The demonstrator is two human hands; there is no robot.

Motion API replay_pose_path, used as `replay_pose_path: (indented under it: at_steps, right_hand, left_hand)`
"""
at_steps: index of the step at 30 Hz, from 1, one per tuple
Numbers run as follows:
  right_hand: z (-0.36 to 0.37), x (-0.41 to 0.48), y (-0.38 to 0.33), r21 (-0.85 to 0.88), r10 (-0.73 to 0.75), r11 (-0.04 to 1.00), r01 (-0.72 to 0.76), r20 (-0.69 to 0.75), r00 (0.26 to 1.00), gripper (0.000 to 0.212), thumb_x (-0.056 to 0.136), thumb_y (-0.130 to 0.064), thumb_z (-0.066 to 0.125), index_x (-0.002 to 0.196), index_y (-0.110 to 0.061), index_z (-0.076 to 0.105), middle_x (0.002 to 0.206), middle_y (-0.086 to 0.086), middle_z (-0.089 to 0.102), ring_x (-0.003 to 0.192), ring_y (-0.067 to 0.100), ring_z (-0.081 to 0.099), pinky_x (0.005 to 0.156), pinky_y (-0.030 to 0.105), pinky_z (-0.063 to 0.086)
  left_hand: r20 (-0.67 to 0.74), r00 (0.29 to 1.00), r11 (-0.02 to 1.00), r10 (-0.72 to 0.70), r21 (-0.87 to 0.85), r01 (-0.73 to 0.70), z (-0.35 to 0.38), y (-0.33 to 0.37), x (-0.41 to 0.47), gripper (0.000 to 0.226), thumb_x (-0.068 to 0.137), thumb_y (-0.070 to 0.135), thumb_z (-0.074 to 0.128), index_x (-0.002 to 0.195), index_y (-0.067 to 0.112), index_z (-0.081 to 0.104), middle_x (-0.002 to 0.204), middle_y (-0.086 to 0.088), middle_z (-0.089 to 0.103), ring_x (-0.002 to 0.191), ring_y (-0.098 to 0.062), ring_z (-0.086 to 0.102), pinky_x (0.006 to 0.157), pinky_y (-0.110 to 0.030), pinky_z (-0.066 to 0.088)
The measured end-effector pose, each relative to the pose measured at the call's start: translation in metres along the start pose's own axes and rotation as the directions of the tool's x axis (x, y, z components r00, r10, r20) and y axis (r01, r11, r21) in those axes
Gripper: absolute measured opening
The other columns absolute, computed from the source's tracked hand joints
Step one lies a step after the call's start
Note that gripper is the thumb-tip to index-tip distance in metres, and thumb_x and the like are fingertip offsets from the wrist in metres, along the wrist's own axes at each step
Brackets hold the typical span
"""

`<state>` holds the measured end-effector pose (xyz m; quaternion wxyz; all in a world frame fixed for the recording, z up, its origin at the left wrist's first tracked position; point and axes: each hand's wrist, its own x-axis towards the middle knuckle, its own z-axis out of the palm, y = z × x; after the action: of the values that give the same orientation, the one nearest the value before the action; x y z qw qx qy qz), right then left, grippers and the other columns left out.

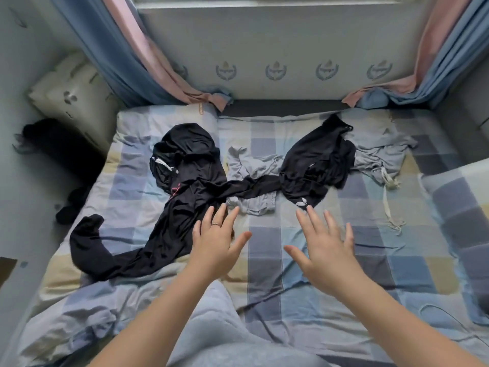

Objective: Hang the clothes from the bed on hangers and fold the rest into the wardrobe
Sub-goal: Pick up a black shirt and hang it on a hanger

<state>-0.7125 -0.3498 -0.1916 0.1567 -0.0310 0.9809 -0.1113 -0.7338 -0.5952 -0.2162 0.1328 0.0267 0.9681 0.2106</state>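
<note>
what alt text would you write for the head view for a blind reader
Two open hands reach over a checked bed toward scattered clothes: the left hand by a black hoodie, the right hand near a black top among grey garments. Curtains hang behind.

Soft, even daylight, perhaps from the window above, faint shadows, slight motion blur, wide-angle bending at edges

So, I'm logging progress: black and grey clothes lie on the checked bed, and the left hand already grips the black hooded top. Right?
Not quite. The head view shows the left hand open, fingers spread straight near the black hooded top, gripping nothing. The rest holds: black and grey clothes do lie on the checked bed.
</note>
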Motion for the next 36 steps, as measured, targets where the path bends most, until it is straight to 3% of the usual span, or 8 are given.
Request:
replay_pose_path:
  at_steps: [5, 11, 18, 24, 27, 31, 34, 36]
  right_hand:
    - [0.064, 0.131, -0.040, 0.004, 0.078, 0.997, -0.078, -0.037, 0.996, 0.079, 0.092, -0.072, 0.019, 0.155, -0.039, -0.015, 0.166, -0.012, -0.015, 0.153, 0.020, -0.016, 0.118, 0.057, -0.011]
    - [0.131, 0.247, -0.097, 0.042, 0.230, 0.970, -0.240, 0.159, 0.960, 0.076, 0.099, -0.063, 0.030, 0.158, -0.036, -0.010, 0.167, -0.012, -0.008, 0.154, 0.021, -0.007, 0.121, 0.056, -0.001]
    - [0.217, 0.352, -0.142, 0.032, 0.180, 0.978, -0.204, 0.355, 0.917, 0.077, 0.099, -0.058, 0.039, 0.159, -0.033, -0.004, 0.168, -0.010, 0.002, 0.154, 0.020, 0.001, 0.120, 0.054, 0.013]
    - [0.296, 0.423, -0.171, 0.115, 0.162, 0.960, -0.254, 0.508, 0.846, 0.084, 0.098, -0.048, 0.053, 0.160, -0.031, -0.001, 0.167, -0.006, 0.009, 0.153, 0.023, 0.009, 0.117, 0.053, 0.026]
    - [0.333, 0.440, -0.182, 0.162, 0.179, 0.930, -0.331, 0.587, 0.789, 0.095, 0.094, -0.044, 0.062, 0.159, -0.033, -0.006, 0.168, 0.001, 0.006, 0.153, 0.028, 0.006, 0.119, 0.051, 0.025]
    - [0.374, 0.438, -0.193, 0.100, 0.211, 0.903, -0.417, 0.743, 0.635, 0.105, 0.088, -0.045, 0.070, 0.159, -0.035, -0.006, 0.167, 0.007, 0.005, 0.150, 0.034, 0.021, 0.118, 0.050, 0.030]
    - [0.395, 0.432, -0.199, 0.067, 0.279, 0.883, -0.465, 0.721, 0.634, 0.085, 0.091, -0.038, 0.069, 0.156, -0.027, 0.014, 0.154, 0.011, 0.022, 0.123, 0.036, 0.051, 0.098, 0.042, 0.046]
    - [0.400, 0.430, -0.201, 0.052, 0.354, 0.860, -0.508, 0.655, 0.667, 0.061, 0.095, -0.032, 0.065, 0.144, -0.021, 0.030, 0.139, 0.011, 0.035, 0.105, 0.035, 0.056, 0.082, 0.038, 0.045]
  left_hand:
    - [0.057, 0.998, 0.998, 0.041, 0.054, -0.044, 0.011, -0.111, 0.121, 0.069, 0.096, 0.069, 0.024, 0.158, 0.041, 0.013, 0.168, 0.007, 0.005, 0.154, -0.016, -0.008, 0.122, -0.048, 0.002]
    - [0.207, 0.978, 0.984, 0.003, 0.173, -0.040, 0.009, -0.237, 0.240, 0.070, 0.095, 0.070, 0.023, 0.158, 0.039, 0.018, 0.168, 0.006, 0.013, 0.154, -0.020, 0.002, 0.122, -0.046, 0.012]
    - [0.375, 0.905, 0.973, -0.203, 0.181, 0.144, 0.069, -0.343, 0.326, 0.075, 0.097, 0.066, 0.039, 0.159, 0.032, 0.015, 0.168, -0.001, 0.011, 0.154, -0.028, 0.006, 0.122, -0.048, 0.015]
    - [0.508, 0.837, 0.975, -0.204, 0.182, 0.127, 0.139, -0.391, 0.349, 0.089, 0.091, 0.058, 0.059, 0.159, 0.030, 0.008, 0.168, -0.005, 0.004, 0.152, -0.033, 0.011, 0.116, -0.049, 0.026]
    - [0.440, 0.872, 0.972, -0.215, 0.183, 0.147, 0.167, -0.398, 0.345, 0.087, 0.088, 0.047, 0.068, 0.155, 0.032, 0.014, 0.165, -0.002, 0.010, 0.146, -0.033, 0.018, 0.111, -0.050, 0.032]
    - [0.220, 0.948, 0.971, -0.231, 0.109, 0.211, 0.184, -0.408, 0.345, 0.049, 0.088, 0.019, 0.066, 0.130, 0.030, 0.044, 0.133, 0.001, 0.043, 0.122, -0.027, 0.041, 0.096, -0.044, 0.037]
    - [0.176, 0.958, 0.974, -0.225, 0.027, 0.223, 0.187, -0.415, 0.344, 0.026, 0.093, 0.014, 0.057, 0.117, 0.024, 0.053, 0.118, 0.000, 0.054, 0.110, -0.026, 0.049, 0.092, -0.041, 0.036]
    - [0.178, 0.952, 0.956, -0.251, -0.106, 0.272, 0.184, -0.416, 0.344, 0.015, 0.097, 0.015, 0.054, 0.110, 0.020, 0.054, 0.110, -0.002, 0.061, 0.102, -0.028, 0.054, 0.089, -0.042, 0.041]
